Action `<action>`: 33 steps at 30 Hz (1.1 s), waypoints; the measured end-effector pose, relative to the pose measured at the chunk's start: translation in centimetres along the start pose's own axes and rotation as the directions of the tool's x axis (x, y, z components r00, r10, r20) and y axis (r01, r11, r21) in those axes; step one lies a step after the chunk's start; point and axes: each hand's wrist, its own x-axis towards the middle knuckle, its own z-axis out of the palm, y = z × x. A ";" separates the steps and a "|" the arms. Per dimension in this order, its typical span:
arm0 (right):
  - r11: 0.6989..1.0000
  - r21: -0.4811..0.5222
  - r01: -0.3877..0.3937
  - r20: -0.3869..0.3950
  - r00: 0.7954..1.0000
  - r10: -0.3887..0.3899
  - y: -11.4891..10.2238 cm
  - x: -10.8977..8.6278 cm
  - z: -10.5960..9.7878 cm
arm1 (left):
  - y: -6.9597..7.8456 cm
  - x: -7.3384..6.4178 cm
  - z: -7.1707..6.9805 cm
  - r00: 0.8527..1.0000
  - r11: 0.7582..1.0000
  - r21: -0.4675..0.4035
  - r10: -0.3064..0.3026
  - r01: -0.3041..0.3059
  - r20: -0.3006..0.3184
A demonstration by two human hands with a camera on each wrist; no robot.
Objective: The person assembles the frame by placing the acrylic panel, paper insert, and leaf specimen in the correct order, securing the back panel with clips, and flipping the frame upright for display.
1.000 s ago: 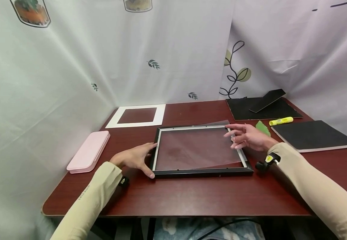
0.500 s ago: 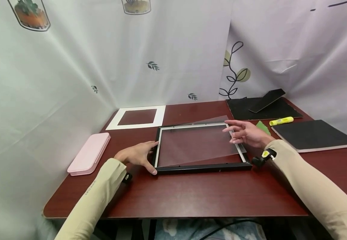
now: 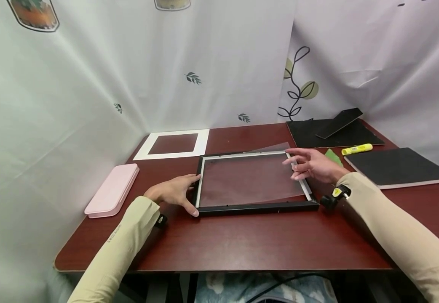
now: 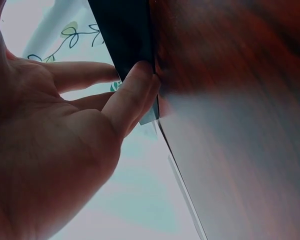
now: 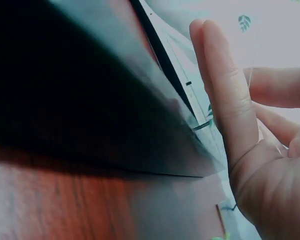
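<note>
A black picture frame [image 3: 257,208] with a light inner edge lies on the table in the head view. A clear plastic sheet [image 3: 242,179] lies across its opening, slightly askew, with its far right corner past the frame's back edge. My left hand [image 3: 175,193] grips the frame at its left side, thumb at the near corner; the left wrist view shows fingers and thumb [image 4: 135,95] on the black edge. My right hand [image 3: 314,165] pinches the sheet's right edge, fingers over the frame's right side. In the right wrist view the sheet's thin edge passes near my thumb [image 5: 230,100].
A white mat [image 3: 143,150] and a pink case [image 3: 111,189] stand left. To the right lie a black backing board [image 3: 303,134] with a stand, a yellow highlighter [image 3: 357,149], a green leaf-shaped piece [image 3: 333,157] and a black notebook [image 3: 401,166]. Curtains surround the table [image 3: 242,244].
The sheet has turned so its near edge slants and its far right corner sticks out further back, my right hand moving with it. My left hand stays at the frame's left side.
</note>
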 end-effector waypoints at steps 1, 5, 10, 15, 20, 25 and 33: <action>1.000 -0.021 -0.001 -0.002 1.000 0.001 -0.1 0.0 0.0 | 0.0 0.0 0.0 1.000 1.000 0.007 -0.002 0.002 0.002; 0.995 -0.100 -0.008 0.003 1.000 0.009 -0.5 0.2 0.2 | 0.2 0.1 -0.1 1.000 1.000 0.018 -0.009 0.009 0.008; 0.988 -0.156 -0.011 0.008 1.000 0.012 -0.8 0.7 0.2 | 0.1 0.1 -0.2 1.000 1.000 0.012 -0.007 0.007 0.004; 0.987 -0.159 -0.020 0.010 1.000 0.022 -0.7 0.8 0.1 | 0.1 0.1 -0.1 1.000 1.000 0.005 -0.010 0.010 0.004; 0.994 -0.112 -0.019 0.020 1.000 0.021 -0.5 0.7 -0.2 | 0.2 0.2 -0.1 1.000 1.000 0.008 -0.011 0.011 0.001; 0.999 -0.043 0.001 0.016 1.000 -0.001 -0.6 0.4 -0.4 | 0.2 0.0 -0.1 1.000 1.000 0.007 -0.013 0.013 -0.003; 0.912 -0.411 -0.010 -0.020 1.000 0.001 -1.3 0.5 0.8 | 0.2 0.1 0.1 1.000 1.000 -0.005 -0.006 0.006 -0.004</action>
